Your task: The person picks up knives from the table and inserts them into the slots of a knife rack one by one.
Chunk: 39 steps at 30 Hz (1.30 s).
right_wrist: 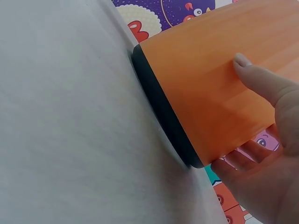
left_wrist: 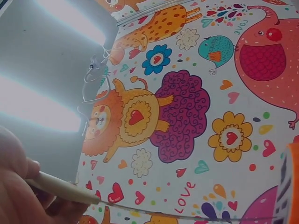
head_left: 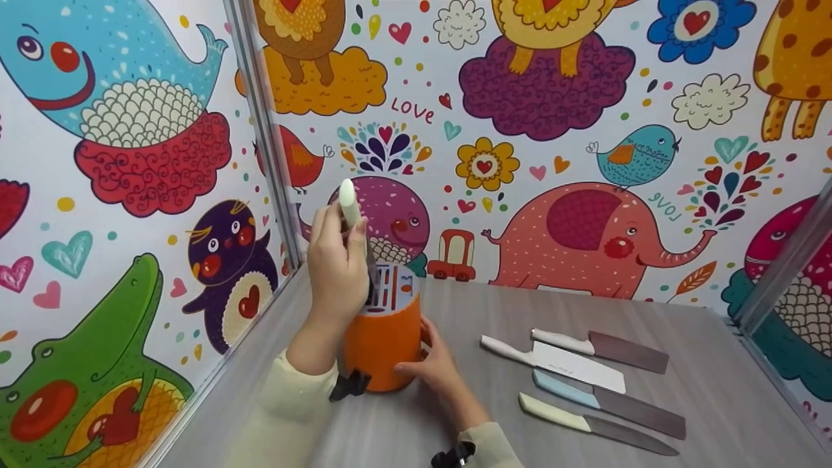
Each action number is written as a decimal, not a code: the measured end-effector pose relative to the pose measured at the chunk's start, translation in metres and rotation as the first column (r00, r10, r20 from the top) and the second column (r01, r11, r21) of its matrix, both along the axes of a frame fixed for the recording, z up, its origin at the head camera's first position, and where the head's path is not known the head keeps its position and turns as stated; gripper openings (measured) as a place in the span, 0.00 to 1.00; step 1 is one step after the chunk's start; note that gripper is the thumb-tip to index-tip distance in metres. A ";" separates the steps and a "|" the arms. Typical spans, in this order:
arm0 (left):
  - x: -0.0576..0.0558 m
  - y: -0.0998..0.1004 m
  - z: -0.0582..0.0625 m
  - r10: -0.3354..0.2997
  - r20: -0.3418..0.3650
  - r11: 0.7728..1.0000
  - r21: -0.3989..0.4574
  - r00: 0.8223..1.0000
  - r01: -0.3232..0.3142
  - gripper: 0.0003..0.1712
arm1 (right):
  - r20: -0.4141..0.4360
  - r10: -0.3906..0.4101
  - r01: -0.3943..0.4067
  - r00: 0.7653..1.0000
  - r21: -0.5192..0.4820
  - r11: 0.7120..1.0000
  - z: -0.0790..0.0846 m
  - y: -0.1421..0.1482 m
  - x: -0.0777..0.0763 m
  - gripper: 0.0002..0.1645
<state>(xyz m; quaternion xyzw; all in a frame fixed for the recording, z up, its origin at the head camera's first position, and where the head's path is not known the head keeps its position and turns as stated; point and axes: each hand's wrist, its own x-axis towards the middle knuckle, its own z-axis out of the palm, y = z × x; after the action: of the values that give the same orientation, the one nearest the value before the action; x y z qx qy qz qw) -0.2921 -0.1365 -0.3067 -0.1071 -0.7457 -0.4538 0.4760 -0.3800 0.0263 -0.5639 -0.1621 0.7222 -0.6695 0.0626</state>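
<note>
My left hand [head_left: 338,266] grips a kitchen knife [head_left: 350,201] by its pale handle, which points up. In the left wrist view the knife's thin blade [left_wrist: 187,215] runs toward the slotted top of an orange knife block [head_left: 383,348]. From the head view the blade overlaps the left side of that top, and its tip is hidden. The block stands upright on the table, its dark base [right_wrist: 163,107] on the surface. My right hand [head_left: 443,367] holds the block low on its right side, thumb [right_wrist: 261,81] across the front and fingers round the side.
On the grey table [head_left: 455,318] to the right lie a brown-bladed cleaver [head_left: 627,351], a white-bladed cleaver [head_left: 578,368], a blue-handled knife [head_left: 640,411] and a cream-handled knife [head_left: 552,413]. Cartoon-printed walls [head_left: 416,78] stand behind and at both sides.
</note>
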 end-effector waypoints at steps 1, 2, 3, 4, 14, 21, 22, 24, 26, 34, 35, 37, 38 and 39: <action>-0.003 0.000 -0.001 -0.002 0.009 1.000 -0.004 1.000 0.002 0.21 | -0.007 0.004 -0.004 1.000 -0.004 1.000 0.000 0.000 0.000 0.68; -0.005 0.001 -0.002 -0.002 0.015 1.000 -0.006 1.000 0.002 0.21 | -0.010 0.007 -0.007 1.000 -0.009 1.000 0.000 0.000 0.000 0.67; -0.008 0.001 -0.003 -0.002 0.017 1.000 -0.004 1.000 0.002 0.21 | -0.012 0.009 -0.009 1.000 -0.014 1.000 -0.001 0.000 0.000 0.67; -0.010 0.001 -0.004 0.001 0.018 1.000 -0.001 1.000 -0.001 0.22 | -0.014 0.009 -0.009 1.000 -0.017 1.000 -0.001 0.000 0.000 0.67; -0.025 0.001 -0.012 0.007 0.048 1.000 0.013 0.999 -0.008 0.21 | -0.021 0.007 -0.007 1.000 0.003 1.000 -0.004 0.000 0.001 0.67; -0.034 -0.001 -0.013 0.008 0.058 1.000 0.028 0.998 -0.009 0.22 | -0.005 -0.025 0.025 1.000 0.063 0.998 -0.001 -0.002 -0.001 0.68; -0.035 -0.001 -0.014 0.011 0.059 0.999 0.032 0.998 -0.013 0.21 | 0.001 -0.026 0.026 1.000 0.061 0.998 0.000 -0.003 -0.001 0.68; -0.038 -0.002 -0.015 0.015 0.065 0.999 0.040 0.998 -0.018 0.22 | 0.007 -0.025 0.025 1.000 0.055 0.998 0.001 -0.004 -0.001 0.69; -0.040 -0.003 -0.017 0.015 0.076 0.998 0.053 0.997 -0.019 0.22 | 0.018 -0.025 0.024 1.000 0.049 0.999 0.001 -0.004 -0.001 0.68; -0.047 -0.005 -0.023 -0.013 0.138 0.989 0.149 0.990 -0.008 0.23 | 0.001 -0.017 0.017 1.000 0.042 0.999 -0.003 -0.004 -0.003 0.67; -0.048 -0.004 -0.024 -0.015 0.146 0.988 0.156 0.989 -0.008 0.23 | -0.003 -0.018 0.018 1.000 0.045 0.999 -0.004 -0.003 -0.003 0.67; -0.049 -0.003 -0.027 -0.020 0.157 0.986 0.165 0.987 -0.006 0.23 | -0.017 -0.016 0.017 1.000 0.052 0.998 -0.005 -0.001 -0.002 0.67; -0.050 -0.003 -0.028 -0.023 0.161 0.986 0.168 0.987 -0.004 0.24 | -0.024 -0.015 0.017 1.000 0.054 0.998 -0.006 0.000 -0.002 0.67; -0.052 -0.002 -0.030 -0.026 0.162 0.985 0.171 0.986 -0.002 0.24 | -0.028 -0.017 0.018 0.999 0.057 0.998 -0.006 0.001 -0.002 0.67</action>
<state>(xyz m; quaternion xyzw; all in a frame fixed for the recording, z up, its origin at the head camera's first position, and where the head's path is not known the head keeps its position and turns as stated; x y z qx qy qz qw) -0.3437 -0.1387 -0.3366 -0.0328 -0.7399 -0.5261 0.4179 -0.3823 0.0268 -0.5699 -0.1630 0.7434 -0.6467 0.0516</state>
